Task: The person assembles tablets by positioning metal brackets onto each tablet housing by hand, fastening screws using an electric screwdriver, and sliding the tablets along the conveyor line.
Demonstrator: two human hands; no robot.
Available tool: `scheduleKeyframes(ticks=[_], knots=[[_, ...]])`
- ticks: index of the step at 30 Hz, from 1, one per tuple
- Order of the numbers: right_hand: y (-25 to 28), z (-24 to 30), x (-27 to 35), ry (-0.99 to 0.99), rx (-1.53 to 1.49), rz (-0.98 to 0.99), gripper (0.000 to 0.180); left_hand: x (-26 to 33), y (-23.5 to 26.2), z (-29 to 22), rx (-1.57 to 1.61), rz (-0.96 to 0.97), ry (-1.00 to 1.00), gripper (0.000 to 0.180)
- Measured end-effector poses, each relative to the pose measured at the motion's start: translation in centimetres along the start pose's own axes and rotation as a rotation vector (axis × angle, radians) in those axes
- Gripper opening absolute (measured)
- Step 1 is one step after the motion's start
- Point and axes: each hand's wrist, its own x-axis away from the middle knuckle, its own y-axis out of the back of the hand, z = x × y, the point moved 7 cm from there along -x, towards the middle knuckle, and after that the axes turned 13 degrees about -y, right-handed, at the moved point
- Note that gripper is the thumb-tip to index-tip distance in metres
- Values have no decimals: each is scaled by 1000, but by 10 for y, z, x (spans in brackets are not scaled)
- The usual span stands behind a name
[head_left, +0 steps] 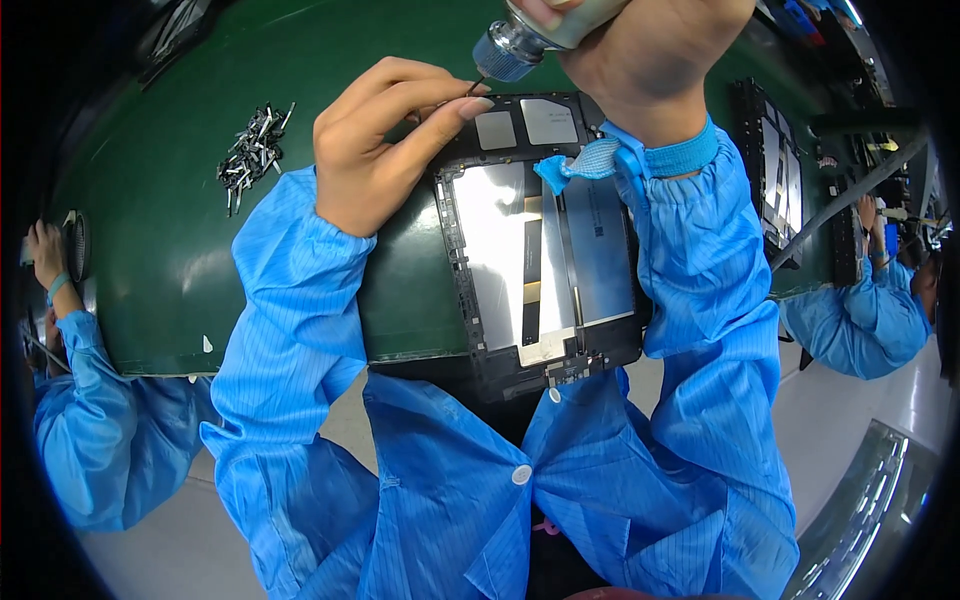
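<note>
An opened tablet [455,200] lies in front of me, its silver battery plates and dark frame showing; its near end reaches over the table's edge. My right hand [655,60] grips a pale electric screwdriver [592,18] with a blue and silver collar, partly cut off by the top of the view. Its thin dark bit points down at the tablet's far left corner. There my left hand [385,140] is closed in a pinch, thumb and forefinger tips beside the bit. Whatever small thing sits between them is too small to make out. A blue strap hangs from my right wrist.
On the green table [140,270], a pile of small black and silver parts [255,155] lies left of my left hand. Another opened tablet [775,175] lies at the right, near a grey cable [850,200]. Co-workers in blue sleeves sit at both sides.
</note>
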Motion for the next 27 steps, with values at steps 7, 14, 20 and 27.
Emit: scheduleKeyframes(ticks=[7,14,20,27], knots=[[-1,-1,-1,-53,27,24,30,-1,1,-2,4,0,-4,13],[-7,-1,1,-50,23,9,31,0,5,-3,-34,-21,-25,14],[-7,-2,2,-77,43,19,33,2,9,-4,-36,-51,-27,16],[-16,-2,2,-133,-19,46,33,2,11,-7,-52,-24,-45,18]])
